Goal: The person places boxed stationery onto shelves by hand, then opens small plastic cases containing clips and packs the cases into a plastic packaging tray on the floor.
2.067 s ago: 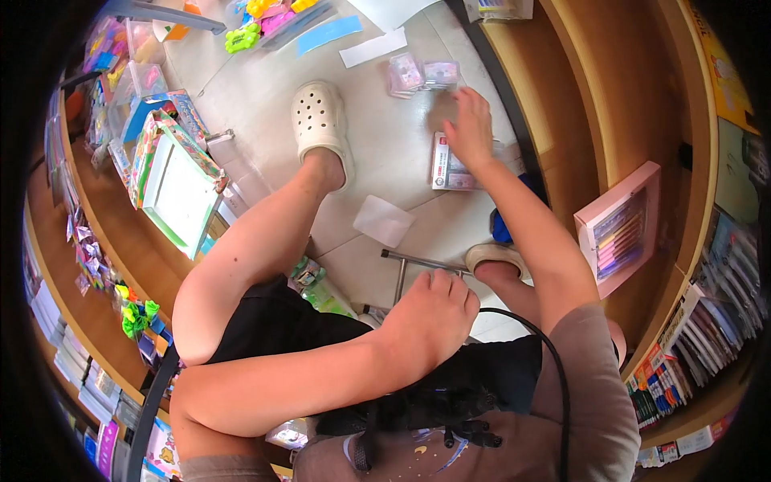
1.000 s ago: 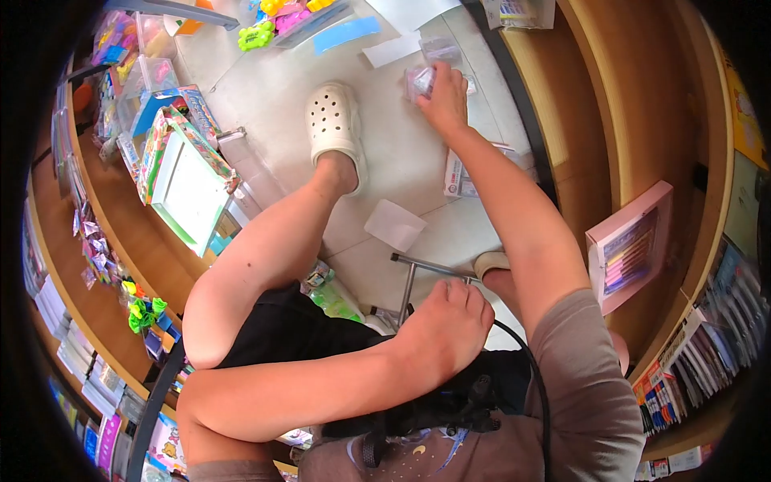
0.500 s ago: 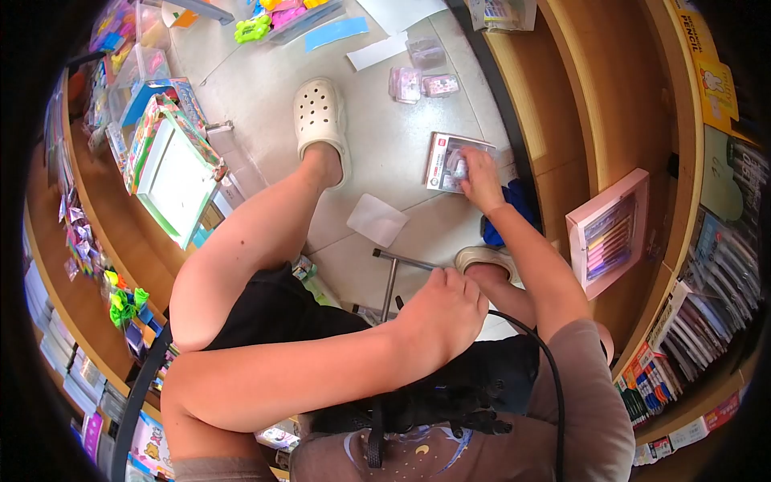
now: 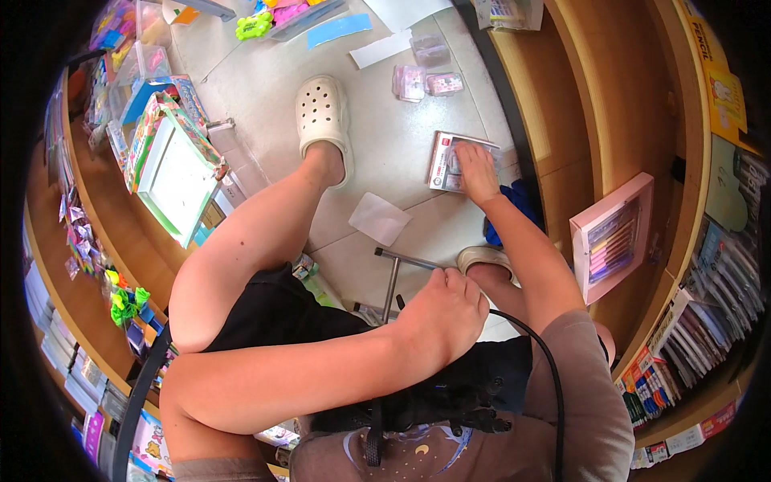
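Note:
On the floor by the right shelf lies a white-and-red box [image 4: 439,165] with small clear cases in it. My right hand [image 4: 477,170] rests over these cases, its fingers stretched out and lying fairly flat. My left hand [image 4: 444,312] is curled closed in front of my lap, close to a metal bar [image 4: 408,259] and a black cable [image 4: 526,324]; whatever it may hold is hidden. Small pink packs [image 4: 409,83] and an empty-looking clear case [image 4: 430,50] sit on the floor beyond the box.
A pale paper sheet [image 4: 379,218] lies on the floor near my shoe [image 4: 323,117]. Wooden shelves [image 4: 578,104] curve along the right, with a pink framed box [image 4: 612,238]. At the left stand a green-edged box [image 4: 178,178] and packed shelves. Blue cloth [image 4: 518,207] is beside my right wrist.
The fingers of my right hand have gone from bent around a small clear case to flatter over the cases in the box. My left hand stays in place. The view has shifted slightly.

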A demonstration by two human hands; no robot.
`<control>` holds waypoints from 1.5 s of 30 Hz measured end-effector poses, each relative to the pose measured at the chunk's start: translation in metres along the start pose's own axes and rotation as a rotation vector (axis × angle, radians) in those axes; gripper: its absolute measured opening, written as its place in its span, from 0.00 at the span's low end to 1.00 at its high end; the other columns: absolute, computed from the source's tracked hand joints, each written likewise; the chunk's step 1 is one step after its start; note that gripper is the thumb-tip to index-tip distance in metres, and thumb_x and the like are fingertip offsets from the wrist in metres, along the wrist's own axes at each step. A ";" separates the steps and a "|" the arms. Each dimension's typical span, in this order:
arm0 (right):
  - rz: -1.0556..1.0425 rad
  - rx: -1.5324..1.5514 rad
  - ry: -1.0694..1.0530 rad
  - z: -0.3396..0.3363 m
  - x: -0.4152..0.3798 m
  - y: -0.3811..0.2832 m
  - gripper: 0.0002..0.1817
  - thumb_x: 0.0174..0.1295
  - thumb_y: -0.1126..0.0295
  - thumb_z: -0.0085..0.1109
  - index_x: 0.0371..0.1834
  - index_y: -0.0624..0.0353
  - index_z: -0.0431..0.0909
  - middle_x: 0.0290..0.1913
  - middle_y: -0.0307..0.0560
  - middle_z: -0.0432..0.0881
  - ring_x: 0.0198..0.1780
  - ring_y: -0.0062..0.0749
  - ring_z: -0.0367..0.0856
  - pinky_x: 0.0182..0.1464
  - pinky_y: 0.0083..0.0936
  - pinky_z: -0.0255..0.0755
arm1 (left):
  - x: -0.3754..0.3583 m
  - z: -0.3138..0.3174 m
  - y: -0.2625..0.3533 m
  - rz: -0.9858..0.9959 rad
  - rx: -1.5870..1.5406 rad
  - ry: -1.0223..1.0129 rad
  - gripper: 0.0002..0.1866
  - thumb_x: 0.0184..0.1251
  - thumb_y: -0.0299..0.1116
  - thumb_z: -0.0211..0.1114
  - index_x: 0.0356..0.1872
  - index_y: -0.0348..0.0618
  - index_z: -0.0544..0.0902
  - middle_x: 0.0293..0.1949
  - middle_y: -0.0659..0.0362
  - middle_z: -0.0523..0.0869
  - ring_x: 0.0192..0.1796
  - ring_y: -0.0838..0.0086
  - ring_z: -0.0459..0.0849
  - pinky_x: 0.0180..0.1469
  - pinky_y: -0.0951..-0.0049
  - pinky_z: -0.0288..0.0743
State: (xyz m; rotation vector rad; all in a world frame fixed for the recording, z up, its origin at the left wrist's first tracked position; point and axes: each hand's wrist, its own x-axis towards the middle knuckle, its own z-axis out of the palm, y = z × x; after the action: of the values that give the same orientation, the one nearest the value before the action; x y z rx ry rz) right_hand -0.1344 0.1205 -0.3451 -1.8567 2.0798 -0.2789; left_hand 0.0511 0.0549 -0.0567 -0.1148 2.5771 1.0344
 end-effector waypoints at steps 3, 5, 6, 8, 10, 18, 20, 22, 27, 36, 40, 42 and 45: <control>0.009 -0.018 -0.030 -0.004 -0.004 -0.001 0.17 0.54 0.76 0.49 0.49 0.56 0.70 0.51 0.47 0.73 0.55 0.40 0.71 0.56 0.37 0.63 | -0.001 0.000 0.000 0.002 -0.003 -0.011 0.11 0.53 0.29 0.56 0.36 0.34 0.78 0.36 0.52 0.80 0.43 0.61 0.78 0.48 0.65 0.71; -0.016 -0.019 -0.027 -0.003 -0.005 0.001 0.17 0.54 0.76 0.49 0.49 0.56 0.70 0.51 0.47 0.73 0.55 0.41 0.71 0.56 0.36 0.63 | -0.001 0.001 0.000 0.005 0.002 -0.009 0.11 0.53 0.29 0.56 0.36 0.34 0.78 0.36 0.52 0.80 0.43 0.61 0.78 0.48 0.65 0.71; -0.030 -0.017 -0.025 -0.003 -0.004 0.000 0.17 0.54 0.75 0.49 0.49 0.56 0.70 0.50 0.47 0.73 0.55 0.41 0.71 0.56 0.36 0.63 | -0.002 0.001 0.000 0.005 0.006 -0.002 0.11 0.53 0.29 0.56 0.36 0.34 0.78 0.36 0.52 0.80 0.43 0.61 0.78 0.48 0.65 0.71; 0.020 -0.011 -0.041 -0.003 0.000 0.001 0.17 0.54 0.76 0.50 0.49 0.56 0.70 0.50 0.48 0.72 0.55 0.42 0.71 0.56 0.36 0.64 | -0.003 0.002 -0.001 0.003 0.008 0.000 0.11 0.53 0.29 0.56 0.36 0.34 0.78 0.36 0.52 0.80 0.43 0.61 0.78 0.48 0.65 0.71; 0.043 0.009 -0.030 -0.002 0.003 0.003 0.19 0.51 0.78 0.51 0.49 0.57 0.70 0.51 0.50 0.72 0.55 0.44 0.71 0.56 0.37 0.64 | -0.003 0.002 -0.001 0.003 0.008 -0.004 0.11 0.53 0.29 0.56 0.36 0.35 0.78 0.36 0.52 0.80 0.43 0.61 0.78 0.49 0.65 0.71; 0.271 0.157 0.014 -0.025 -0.004 -0.008 0.31 0.37 0.82 0.64 0.51 0.58 0.69 0.52 0.55 0.70 0.56 0.54 0.69 0.56 0.38 0.67 | -0.002 -0.003 -0.001 0.015 0.000 0.002 0.11 0.53 0.30 0.56 0.36 0.35 0.78 0.36 0.52 0.80 0.43 0.61 0.78 0.49 0.65 0.71; 0.259 0.147 -0.044 -0.028 -0.014 -0.008 0.33 0.35 0.81 0.67 0.51 0.58 0.69 0.53 0.54 0.70 0.56 0.53 0.68 0.56 0.38 0.66 | -0.003 -0.002 -0.001 0.015 -0.003 0.005 0.11 0.53 0.29 0.56 0.36 0.35 0.78 0.36 0.52 0.80 0.43 0.62 0.78 0.48 0.65 0.71; 0.212 0.113 -0.059 -0.027 -0.024 -0.009 0.34 0.35 0.80 0.69 0.52 0.57 0.69 0.53 0.52 0.70 0.57 0.52 0.67 0.57 0.39 0.65 | -0.004 -0.001 0.000 0.016 0.001 0.010 0.11 0.53 0.29 0.56 0.36 0.35 0.78 0.36 0.52 0.80 0.43 0.62 0.78 0.48 0.65 0.71; 0.150 -0.025 -0.027 -0.011 -0.032 -0.018 0.35 0.35 0.75 0.72 0.53 0.57 0.67 0.54 0.50 0.69 0.59 0.47 0.66 0.60 0.41 0.58 | -0.006 0.000 -0.001 0.006 -0.019 0.000 0.11 0.53 0.29 0.56 0.36 0.34 0.78 0.35 0.52 0.80 0.43 0.62 0.78 0.48 0.65 0.71; 0.243 -0.081 -0.017 -0.001 -0.020 -0.014 0.36 0.35 0.69 0.74 0.53 0.57 0.67 0.59 0.51 0.66 0.62 0.47 0.63 0.60 0.43 0.56 | -0.005 0.001 -0.003 -0.009 -0.004 0.011 0.12 0.53 0.30 0.56 0.36 0.34 0.78 0.35 0.52 0.80 0.43 0.61 0.78 0.49 0.66 0.71; 0.207 -0.088 -0.003 -0.004 -0.021 -0.008 0.34 0.37 0.70 0.73 0.52 0.55 0.69 0.58 0.51 0.66 0.61 0.47 0.64 0.60 0.43 0.57 | -0.005 0.001 -0.002 -0.002 -0.013 -0.015 0.12 0.53 0.30 0.55 0.37 0.34 0.79 0.35 0.52 0.80 0.43 0.61 0.78 0.48 0.66 0.71; 0.139 -0.088 -0.001 -0.008 -0.022 -0.007 0.32 0.39 0.70 0.72 0.52 0.54 0.70 0.59 0.50 0.67 0.61 0.46 0.64 0.60 0.44 0.57 | -0.005 -0.001 -0.002 -0.002 -0.005 -0.020 0.12 0.53 0.29 0.55 0.37 0.34 0.79 0.35 0.52 0.80 0.43 0.62 0.78 0.48 0.66 0.71; 0.111 -0.063 -0.039 -0.014 -0.025 -0.010 0.30 0.41 0.71 0.70 0.53 0.53 0.71 0.57 0.50 0.68 0.59 0.46 0.66 0.58 0.43 0.59 | -0.006 0.000 -0.002 -0.002 -0.003 -0.007 0.12 0.53 0.29 0.55 0.37 0.34 0.79 0.35 0.53 0.80 0.43 0.62 0.78 0.48 0.67 0.71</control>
State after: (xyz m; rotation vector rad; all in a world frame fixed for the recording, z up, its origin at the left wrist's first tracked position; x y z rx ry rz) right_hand -0.1277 0.1428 -0.3258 -1.7595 2.1788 -0.1494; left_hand 0.0572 0.0531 -0.0554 -0.1145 2.5682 1.0363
